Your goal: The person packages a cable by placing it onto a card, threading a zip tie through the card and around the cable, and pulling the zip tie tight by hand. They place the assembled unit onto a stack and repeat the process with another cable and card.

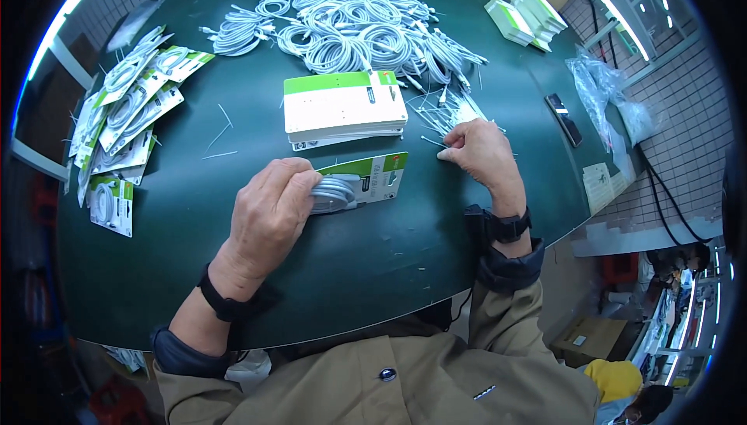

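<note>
My left hand (272,203) is closed on a green and white packaging card (381,180), tilted above the table, with a coiled grey-white cable (333,194) pressed against it. To the right, my right hand (481,153) has thumb and fingers pinched at the near side of a loose heap of thin white cable ties (436,114). What sits in that pinch, if anything, is too small to make out. Between and beyond both hands lies a stack of flat cards (342,106), white with a green band.
A large heap of coiled cables (350,24) covers the table's far middle. Carded cables (124,106) pile up at the left, near a few stray ties (220,154). On the right are bundled cards (525,19), a phone-like dark device (563,119) and clear plastic bags (611,98).
</note>
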Available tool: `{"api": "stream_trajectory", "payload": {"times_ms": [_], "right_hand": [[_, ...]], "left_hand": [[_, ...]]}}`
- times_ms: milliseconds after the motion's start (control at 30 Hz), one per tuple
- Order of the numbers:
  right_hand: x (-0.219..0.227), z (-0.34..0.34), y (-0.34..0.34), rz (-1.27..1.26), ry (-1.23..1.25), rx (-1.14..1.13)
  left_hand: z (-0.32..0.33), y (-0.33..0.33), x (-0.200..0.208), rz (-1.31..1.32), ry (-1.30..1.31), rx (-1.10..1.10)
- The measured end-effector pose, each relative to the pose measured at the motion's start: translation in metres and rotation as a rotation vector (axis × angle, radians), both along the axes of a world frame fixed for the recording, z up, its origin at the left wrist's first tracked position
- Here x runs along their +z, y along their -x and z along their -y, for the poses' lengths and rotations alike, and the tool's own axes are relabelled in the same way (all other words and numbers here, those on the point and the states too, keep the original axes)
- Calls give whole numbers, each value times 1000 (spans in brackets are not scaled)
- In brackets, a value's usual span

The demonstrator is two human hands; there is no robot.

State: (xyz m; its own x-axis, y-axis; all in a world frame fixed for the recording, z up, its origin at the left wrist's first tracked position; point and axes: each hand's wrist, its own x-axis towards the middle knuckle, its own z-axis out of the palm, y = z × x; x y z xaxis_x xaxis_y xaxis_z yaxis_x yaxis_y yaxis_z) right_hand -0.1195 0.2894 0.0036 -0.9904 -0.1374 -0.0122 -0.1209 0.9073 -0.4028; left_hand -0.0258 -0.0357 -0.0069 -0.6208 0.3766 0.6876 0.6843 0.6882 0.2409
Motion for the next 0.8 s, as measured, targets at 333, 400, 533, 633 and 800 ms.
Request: {"api": "stream_trajectory", "payload": {"times_ms": [333,400,533,633,800], "right_hand": [[-12,26,-3,23,-125,153],[-15,19,1,-51,-65,178],[-10,20,2,-96,275,175],[2,27,-3,106,723,77],[6,42,-11,333,1009,93]], "left_hand": [[0,-3,1,-1,-12,-31],[-1,-4,2,-11,-21,-60],[-5,-7,4,-11,-24,-108],[-9,-8,2,-12,-20,-142],[-16,-10,3,-34,-18,-193]]}}
